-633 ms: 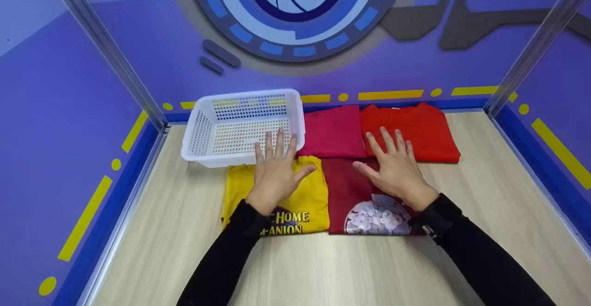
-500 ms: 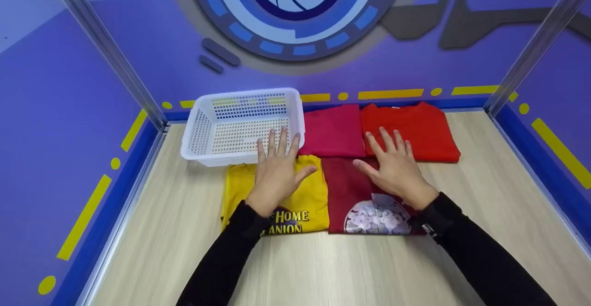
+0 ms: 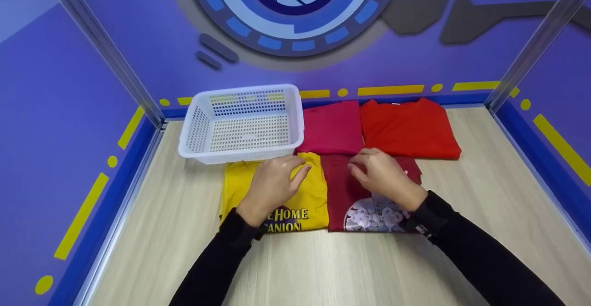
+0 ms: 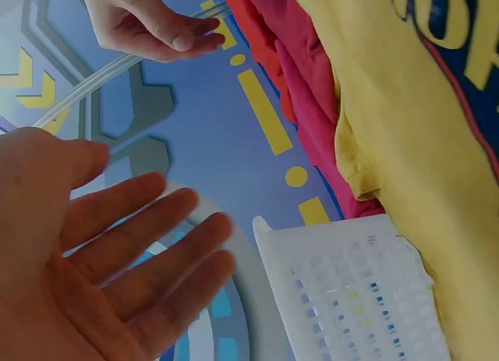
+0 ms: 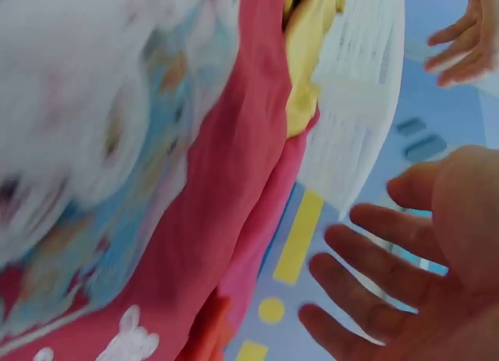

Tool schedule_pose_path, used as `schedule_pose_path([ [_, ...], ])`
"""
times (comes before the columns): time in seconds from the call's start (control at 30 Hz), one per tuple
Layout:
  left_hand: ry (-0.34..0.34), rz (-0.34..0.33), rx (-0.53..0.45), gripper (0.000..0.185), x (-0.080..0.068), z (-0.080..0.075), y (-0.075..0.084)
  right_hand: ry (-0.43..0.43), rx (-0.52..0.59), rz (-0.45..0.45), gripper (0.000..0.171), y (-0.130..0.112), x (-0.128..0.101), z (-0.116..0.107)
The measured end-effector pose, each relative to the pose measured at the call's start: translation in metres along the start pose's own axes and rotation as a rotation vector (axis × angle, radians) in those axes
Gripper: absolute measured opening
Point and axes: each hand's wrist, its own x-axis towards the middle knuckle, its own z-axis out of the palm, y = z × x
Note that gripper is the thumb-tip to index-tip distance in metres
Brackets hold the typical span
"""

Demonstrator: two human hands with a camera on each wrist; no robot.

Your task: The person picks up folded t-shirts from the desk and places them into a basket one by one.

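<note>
My left hand (image 3: pixel 271 185) hovers over a folded yellow T-shirt (image 3: pixel 311 200) with printed lettering. My right hand (image 3: pixel 384 176) is above a folded dark red T-shirt (image 3: pixel 339 195) bearing a round floral print. In the left wrist view, that hand's loosely bent fingers (image 4: pixel 168 260) hold nothing and stand apart from the cloth. The right wrist view likewise shows relaxed, spread fingers (image 5: pixel 374 275) with nothing in them. Behind these shirts lie a folded pink garment (image 3: pixel 330 128) and a folded bright red T-shirt (image 3: pixel 408 128).
A white perforated plastic basket (image 3: pixel 298 126) stands at the back left, against the yellow shirt's far edge. Nothing shows inside it. The wooden tabletop (image 3: pixel 304 269) is enclosed by blue printed walls (image 3: pixel 152 33) at the back and both sides.
Both hands have gone from flat, spread fingers pointing away to bent fingers, drawn slightly back toward me. The head view has tilted down a little. Shirts and basket stay in place.
</note>
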Motion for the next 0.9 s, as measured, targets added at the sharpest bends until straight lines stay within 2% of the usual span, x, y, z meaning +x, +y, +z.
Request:
schedule_pose_path([
  [0.1,-0.057,-0.092,0.018,0.032,-0.009,-0.002,-0.012,-0.058,0.002,-0.016,0.023,-0.01,0.008,0.005],
  [0.23,-0.13,-0.238,0.06,0.032,-0.022,-0.005,-0.039,-0.106,0.026,0.0,0.023,-0.019,0.023,0.013],
  [0.37,-0.174,-0.388,0.1,0.029,-0.038,-0.01,-0.066,-0.134,0.057,0.005,0.022,-0.026,0.037,0.024],
  [0.53,-0.23,-0.53,0.149,0.031,-0.05,-0.019,-0.095,-0.142,0.01,-0.005,0.019,-0.035,0.054,0.035],
  [0.73,-0.196,-0.594,0.196,0.032,-0.053,-0.02,-0.122,-0.173,-0.082,0.04,0.018,-0.045,0.076,0.044],
  [0.9,-0.177,-0.644,0.224,0.041,-0.051,-0.016,-0.134,-0.227,-0.112,0.041,0.021,-0.052,0.091,0.056],
])
